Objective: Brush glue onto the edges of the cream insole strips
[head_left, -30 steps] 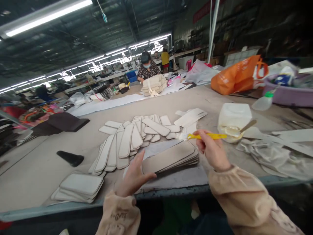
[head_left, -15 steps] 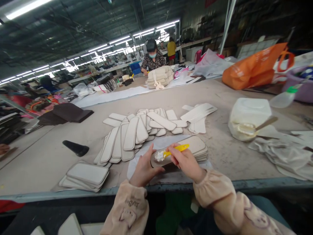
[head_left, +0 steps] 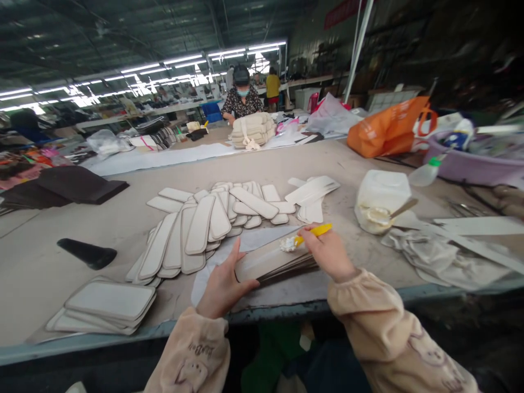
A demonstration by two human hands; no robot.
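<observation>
My right hand [head_left: 331,254] pinches the yellow handle of a brush [head_left: 316,231]. Its bristle end, loaded with white paste, rests on the top piece of a stack of long, grey-beige panels [head_left: 262,265], toward the right end. A pale wet streak runs along that top piece. At the stack's left end, my left hand [head_left: 223,281] grips it between thumb in front and fingers behind. Beneath the stack lies a white sheet [head_left: 200,281]. Just beyond, many rounded white panels with dark edges [head_left: 200,224] lie overlapped in a loose pile.
A cut-open white jug [head_left: 382,191] holding paste and a stick stands right, near a crumpled cloth [head_left: 429,254]. At left are a black tapered object [head_left: 88,254] and stacked panels [head_left: 110,299]. An orange bag [head_left: 385,128] and purple basin [head_left: 475,164] sit behind. A co-worker [head_left: 242,98] sits opposite.
The brush has moved right along the stack, from near my left hand toward the far end, leaving a pale streak. The whole view has swung to the right.
</observation>
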